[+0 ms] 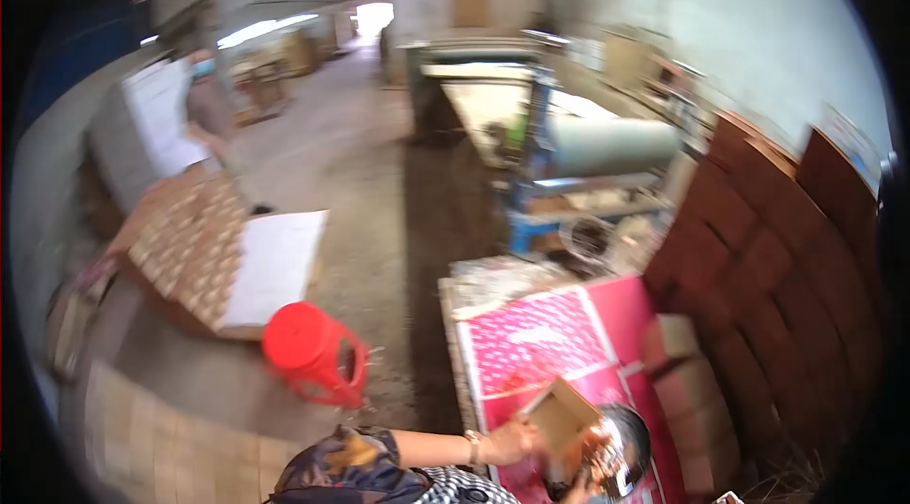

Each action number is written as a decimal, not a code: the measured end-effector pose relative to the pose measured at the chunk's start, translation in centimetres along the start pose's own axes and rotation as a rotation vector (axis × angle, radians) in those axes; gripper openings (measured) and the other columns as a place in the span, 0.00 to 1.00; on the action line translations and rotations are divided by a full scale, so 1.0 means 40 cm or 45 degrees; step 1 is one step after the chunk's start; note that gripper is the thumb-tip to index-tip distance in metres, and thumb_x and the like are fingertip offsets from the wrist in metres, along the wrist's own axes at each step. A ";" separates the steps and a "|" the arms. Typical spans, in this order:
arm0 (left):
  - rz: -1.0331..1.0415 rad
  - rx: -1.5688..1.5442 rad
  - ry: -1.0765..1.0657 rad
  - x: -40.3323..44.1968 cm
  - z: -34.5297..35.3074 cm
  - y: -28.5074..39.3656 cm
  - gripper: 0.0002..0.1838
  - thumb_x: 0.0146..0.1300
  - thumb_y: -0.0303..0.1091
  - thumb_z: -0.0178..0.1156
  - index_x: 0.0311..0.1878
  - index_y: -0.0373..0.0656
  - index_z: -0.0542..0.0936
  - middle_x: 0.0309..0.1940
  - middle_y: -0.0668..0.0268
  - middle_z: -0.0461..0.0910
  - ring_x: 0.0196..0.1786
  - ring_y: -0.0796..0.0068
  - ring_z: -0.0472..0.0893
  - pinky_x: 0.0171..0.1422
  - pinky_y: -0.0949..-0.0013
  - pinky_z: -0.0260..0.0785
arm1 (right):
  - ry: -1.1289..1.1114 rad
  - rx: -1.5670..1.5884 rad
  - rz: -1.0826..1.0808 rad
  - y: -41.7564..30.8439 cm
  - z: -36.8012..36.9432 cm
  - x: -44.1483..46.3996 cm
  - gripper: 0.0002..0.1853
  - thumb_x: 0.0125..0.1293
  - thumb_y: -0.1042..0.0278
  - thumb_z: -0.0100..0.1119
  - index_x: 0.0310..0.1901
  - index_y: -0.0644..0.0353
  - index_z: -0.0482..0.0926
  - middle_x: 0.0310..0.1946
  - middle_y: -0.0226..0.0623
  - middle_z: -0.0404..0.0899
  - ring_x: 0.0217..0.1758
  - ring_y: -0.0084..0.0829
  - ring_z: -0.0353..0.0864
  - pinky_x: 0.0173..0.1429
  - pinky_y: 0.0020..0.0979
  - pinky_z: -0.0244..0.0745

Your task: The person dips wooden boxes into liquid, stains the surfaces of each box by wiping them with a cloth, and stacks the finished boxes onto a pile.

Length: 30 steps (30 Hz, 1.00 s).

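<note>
My left hand [510,441], with a bracelet at the wrist, grips the left edge of a small open cardboard box [561,416]. The box is tilted, and its tan inside shows. My right hand [580,489] is low at the bottom edge, partly cut off and blurred, just below the box. Its fingers do not show clearly. Beside both hands stands a dark, shiny round bowl [641,438]. Orange-brown material [599,452] lies between the box and the bowl, too smeared to name. Beneath them is a table with a pink and white printed cover [531,341].
Brown boxes [730,248] are stacked high on the right, with paler boxes [690,390] before them. A red plastic stool [301,343] stands left of the table. Ahead is a blue-framed roller machine [607,146]. A person [209,106] stands at far left near rows of small pieces [190,243].
</note>
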<state>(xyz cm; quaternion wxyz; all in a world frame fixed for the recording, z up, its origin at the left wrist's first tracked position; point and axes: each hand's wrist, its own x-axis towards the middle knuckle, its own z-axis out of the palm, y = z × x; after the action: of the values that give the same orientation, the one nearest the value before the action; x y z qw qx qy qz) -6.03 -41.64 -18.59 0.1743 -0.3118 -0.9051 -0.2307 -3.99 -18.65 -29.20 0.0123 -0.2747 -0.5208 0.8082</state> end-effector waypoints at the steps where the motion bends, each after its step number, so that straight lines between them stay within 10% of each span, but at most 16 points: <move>1: -0.033 0.084 0.002 -0.021 -0.001 0.018 0.06 0.48 0.28 0.53 0.32 0.47 0.74 0.29 0.68 0.71 0.38 0.71 0.74 0.52 0.61 0.62 | -0.058 -0.006 0.036 -0.013 0.029 0.009 0.14 0.63 0.70 0.59 0.49 0.65 0.74 0.36 0.34 0.77 0.35 0.29 0.78 0.36 0.29 0.76; 12: -0.307 0.177 0.032 -0.102 -0.091 0.034 0.05 0.57 0.30 0.52 0.35 0.44 0.76 0.29 0.67 0.73 0.39 0.71 0.74 0.53 0.65 0.61 | -0.540 -0.017 0.109 -0.027 0.157 0.082 0.15 0.62 0.70 0.59 0.51 0.60 0.74 0.37 0.36 0.78 0.33 0.30 0.77 0.33 0.26 0.75; 30: -0.157 0.065 -0.144 -0.020 -0.097 -0.029 0.08 0.55 0.27 0.51 0.38 0.44 0.75 0.30 0.66 0.72 0.40 0.70 0.74 0.53 0.65 0.61 | -0.114 0.174 0.115 -0.022 0.173 0.042 0.16 0.63 0.70 0.60 0.52 0.59 0.74 0.44 0.38 0.76 0.43 0.35 0.75 0.39 0.35 0.75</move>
<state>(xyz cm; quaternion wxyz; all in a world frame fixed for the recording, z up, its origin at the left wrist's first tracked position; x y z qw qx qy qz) -5.50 -44.90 -16.09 0.1164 -0.2636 -0.9365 -0.2000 -8.81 -23.52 -27.06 -0.0287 -0.2601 -0.4516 0.8530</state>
